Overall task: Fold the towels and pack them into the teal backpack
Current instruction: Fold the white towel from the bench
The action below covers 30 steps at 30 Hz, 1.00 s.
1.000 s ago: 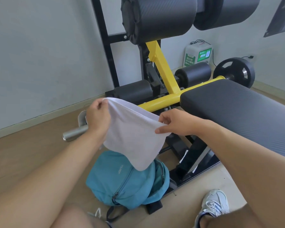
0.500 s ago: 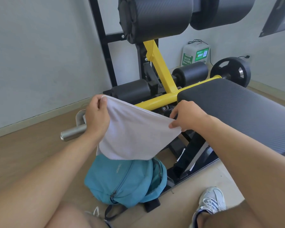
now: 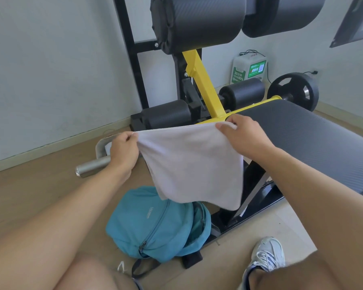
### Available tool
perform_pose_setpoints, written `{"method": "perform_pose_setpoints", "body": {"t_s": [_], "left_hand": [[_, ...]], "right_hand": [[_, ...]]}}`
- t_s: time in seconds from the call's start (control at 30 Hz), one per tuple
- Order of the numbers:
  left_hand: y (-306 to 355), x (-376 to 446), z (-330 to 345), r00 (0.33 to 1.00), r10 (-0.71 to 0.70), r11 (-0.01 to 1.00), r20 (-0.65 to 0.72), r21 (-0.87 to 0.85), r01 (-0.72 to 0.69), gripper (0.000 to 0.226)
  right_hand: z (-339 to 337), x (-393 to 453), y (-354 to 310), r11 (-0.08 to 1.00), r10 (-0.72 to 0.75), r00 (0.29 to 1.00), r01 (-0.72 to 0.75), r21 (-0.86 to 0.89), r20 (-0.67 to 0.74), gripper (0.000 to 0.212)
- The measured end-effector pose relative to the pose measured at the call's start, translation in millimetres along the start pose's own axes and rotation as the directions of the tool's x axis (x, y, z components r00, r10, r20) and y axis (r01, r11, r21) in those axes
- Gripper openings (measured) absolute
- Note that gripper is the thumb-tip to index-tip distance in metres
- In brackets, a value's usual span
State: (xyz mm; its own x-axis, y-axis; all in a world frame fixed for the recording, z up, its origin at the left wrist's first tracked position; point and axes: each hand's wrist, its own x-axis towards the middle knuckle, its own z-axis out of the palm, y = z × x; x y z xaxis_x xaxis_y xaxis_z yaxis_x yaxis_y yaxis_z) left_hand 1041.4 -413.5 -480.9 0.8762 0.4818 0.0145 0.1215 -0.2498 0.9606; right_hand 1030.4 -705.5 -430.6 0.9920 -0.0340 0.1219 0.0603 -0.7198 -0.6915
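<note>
A wood-look floor (image 3: 25,195) and pale wall are framing a black-and-yellow gym bench (image 3: 314,143). The left hand (image 3: 124,149) is pinching one top corner of a white towel (image 3: 193,164), and the right hand (image 3: 243,137) is pinching the other, holding it taut in the air while the rest is hanging down between the forearms. Directly below the hands, the teal backpack (image 3: 153,225) is lying on the floor with its main opening gaping under the towel's lower edge. I cannot tell whether anything is packed inside. Judging by this, folding is only starting; packing is still to come.
</note>
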Motion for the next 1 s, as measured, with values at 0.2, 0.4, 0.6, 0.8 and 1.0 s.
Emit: {"method": "perform_pose_setpoints", "body": {"t_s": [0.2, 0.4, 0.6, 0.8, 1.0], "left_hand": [[9, -3, 1, 0.954, -0.247, 0.937, 0.171, -0.207, 0.280, 0.016], [-9, 2, -6, 0.962, -0.226, 0.972, 0.155, -0.032, 0.234, 0.038], [4, -9, 3, 0.988, -0.115, 0.991, 0.107, -0.049, 0.121, 0.034], [27, -40, 30, 0.996, 0.058, 0.997, 0.064, -0.059, -0.054, 0.029], [39, -70, 42, 0.969, 0.187, 0.981, 0.159, 0.024, -0.193, 0.028]], "right_hand": [[-19, -5, -7, 0.852, 0.135, 0.929, -0.287, 0.439, 0.345, 0.050], [-18, -9, -2, 0.815, 0.218, 0.845, -0.433, 0.385, 0.488, 0.031], [-2, -4, -5, 0.804, 0.349, 0.923, -0.385, 0.454, 0.164, 0.028], [29, -10, -28, 0.763, 0.291, 0.938, -0.346, 0.545, 0.188, 0.026], [57, -21, -55, 0.785, 0.157, 0.964, -0.255, 0.565, 0.217, 0.026]]}}
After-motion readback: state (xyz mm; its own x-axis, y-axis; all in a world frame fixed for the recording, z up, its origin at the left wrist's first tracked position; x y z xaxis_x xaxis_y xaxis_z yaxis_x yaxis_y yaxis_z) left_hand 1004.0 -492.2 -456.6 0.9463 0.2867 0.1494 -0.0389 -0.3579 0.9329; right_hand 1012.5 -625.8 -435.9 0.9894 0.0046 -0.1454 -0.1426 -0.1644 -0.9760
